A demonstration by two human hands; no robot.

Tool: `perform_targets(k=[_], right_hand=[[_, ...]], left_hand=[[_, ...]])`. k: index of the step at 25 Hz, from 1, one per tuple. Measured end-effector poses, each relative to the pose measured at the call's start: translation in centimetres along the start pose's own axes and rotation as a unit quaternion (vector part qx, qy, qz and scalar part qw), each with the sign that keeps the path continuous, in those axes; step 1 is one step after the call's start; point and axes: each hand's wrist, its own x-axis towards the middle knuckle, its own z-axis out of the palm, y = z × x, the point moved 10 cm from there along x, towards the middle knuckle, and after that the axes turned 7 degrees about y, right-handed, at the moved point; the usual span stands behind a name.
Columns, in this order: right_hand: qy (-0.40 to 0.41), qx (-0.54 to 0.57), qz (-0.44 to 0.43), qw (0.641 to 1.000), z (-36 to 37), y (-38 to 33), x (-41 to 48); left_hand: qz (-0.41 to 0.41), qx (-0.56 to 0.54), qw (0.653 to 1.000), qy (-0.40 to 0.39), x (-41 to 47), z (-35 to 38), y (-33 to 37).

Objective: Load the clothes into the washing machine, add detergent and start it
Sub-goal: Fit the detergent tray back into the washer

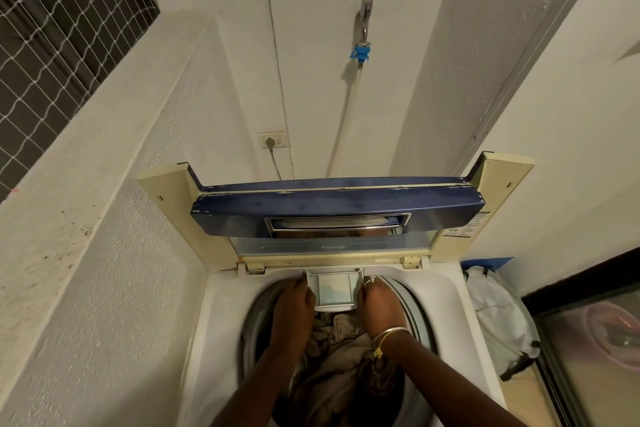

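The washing machine (446, 291) fills the corner, a top-loader pushed against the white wall, its blue lid (337, 208) folded up and back so the tub is open from above. Behind it a hose (341, 135) runs down from the tap (364, 19), and a plug sits in the wall socket (273, 140), so water and power look ready. To the right, a pale laundry bag (498, 319) slumps against the machine.

Inside the tub lies a heap of dull brown and grey clothes (341, 354), so loading seems largely done. At the tub's back rim, the small detergent drawer (335, 289) sticks out over the clothes, with what looks like a pale blue powder in it.

The left hand (291, 305) and right hand (379, 308) bracket the drawer, one on each side, fingers curled narrow against its edges and holding it, probably to guide it squarely on its track. Whether it is being drawn out or pushed home, I cannot tell. A thin bangle (391, 333) circles the right wrist.
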Motion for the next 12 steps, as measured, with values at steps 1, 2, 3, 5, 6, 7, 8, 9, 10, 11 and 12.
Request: perform_targets(k=[1,2,3,5,6,7,8,9,10,11,12], right_hand=[[-0.002,0.002,0.002,1.0,0.1,0.0,0.0],[-0.002,0.004,0.004,1.0,0.1,0.1,0.1],[-0.001,0.006,0.006,1.0,0.1,0.1,0.1],[0.002,0.007,0.012,1.0,0.0,0.1,0.1],[0.006,0.009,0.012,1.0,-0.1,0.1,0.1],[0.008,0.007,0.01,1.0,-0.1,0.1,0.1],[0.007,0.003,0.007,1.0,-0.1,0.1,0.1],[0.004,-0.001,0.004,1.0,0.0,0.1,0.1],[0.002,-0.002,0.001,1.0,0.1,0.1,0.2],[0.0,-0.003,-0.001,1.0,0.2,0.2,0.2],[0.0,-0.003,-0.001,1.0,0.2,0.3,0.2]], left_hand=[[-0.022,-0.034,0.999,0.003,-0.3,0.0,-0.1],[-0.047,-0.072,0.996,0.008,-0.6,0.1,-0.3],[-0.079,-0.103,0.992,0.005,-0.7,0.3,-0.6],[-0.137,-0.158,0.978,-0.003,-0.4,1.0,-1.7],[-0.16,-0.183,0.97,-0.009,-0.1,1.4,-2.2],[-0.179,-0.194,0.965,-0.014,0.0,1.7,-2.6],[-0.19,-0.196,0.962,-0.017,0.0,1.9,-2.9],[-0.192,-0.188,0.963,-0.016,0.1,2.0,-3.0],[-0.191,-0.178,0.965,-0.016,0.1,1.9,-3.1],[-0.188,-0.17,0.967,-0.017,0.0,1.7,-2.9],[-0.187,-0.169,0.968,-0.021,-0.1,1.7,-2.8]])
